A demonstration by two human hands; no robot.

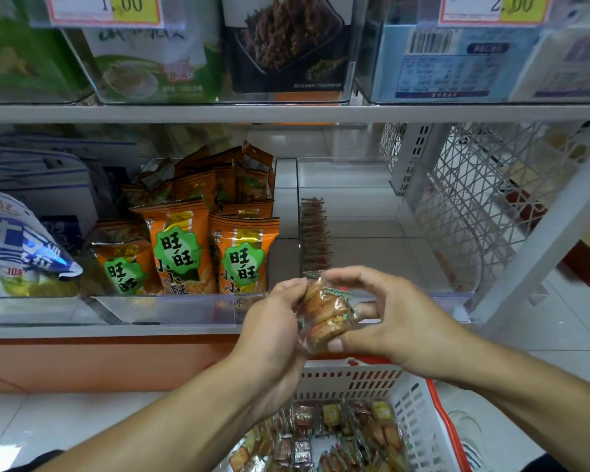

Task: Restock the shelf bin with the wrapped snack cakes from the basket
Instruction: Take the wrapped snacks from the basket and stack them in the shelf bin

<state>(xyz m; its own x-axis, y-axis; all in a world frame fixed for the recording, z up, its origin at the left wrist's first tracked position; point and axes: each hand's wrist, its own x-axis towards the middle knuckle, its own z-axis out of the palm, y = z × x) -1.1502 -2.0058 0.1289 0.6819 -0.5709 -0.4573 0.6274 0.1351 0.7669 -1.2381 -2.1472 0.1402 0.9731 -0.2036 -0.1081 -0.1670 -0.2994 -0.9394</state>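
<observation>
A small stack of clear-wrapped golden snack cakes [325,313] is held between both hands just in front of the shelf edge. My left hand [273,330] grips the stack's left side. My right hand [385,318] pinches its right side with thumb below and fingers above. Behind the hands stands a clear shelf bin [382,240]; a row of the same wrapped cakes [315,238] stands on edge along its left wall, and the other part of its floor is bare. Below, a white basket with a red rim [419,413] holds several more wrapped cakes [338,437].
Left of the bin, another clear bin holds orange snack packs [212,247]. A blue-and-white bag [17,247] sits further left. An upper shelf [286,112] with price tags hangs close above. A white wire rack [484,199] closes the shelf's right end.
</observation>
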